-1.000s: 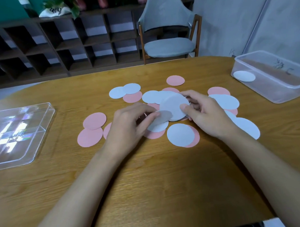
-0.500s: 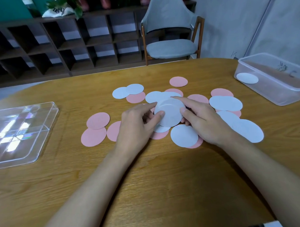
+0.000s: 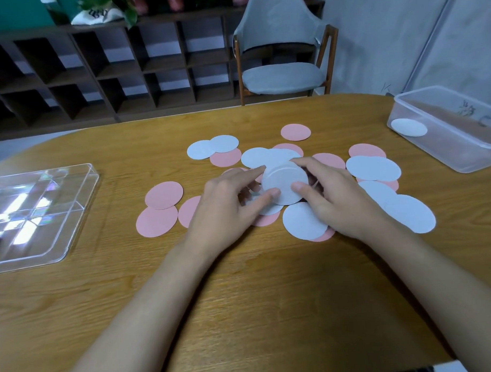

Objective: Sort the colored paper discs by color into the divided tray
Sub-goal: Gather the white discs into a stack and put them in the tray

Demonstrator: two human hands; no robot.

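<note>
Pink and pale blue paper discs lie scattered across the middle of the wooden table. Both hands hold a small stack of pale blue discs just above the pile. My left hand pinches its left edge with thumb and forefinger. My right hand grips its right edge. Pink discs lie to the left, and larger blue discs to the right. The clear divided tray sits at the table's left edge, with a pink disc barely showing in it.
A clear plastic tub at the right rear of the table holds one white disc. A grey chair and dark wooden shelving stand behind the table.
The hands have gathered the blue discs from a loose, tilted hold into one squared stack held between them. The stack now sits slightly higher over the pile.
</note>
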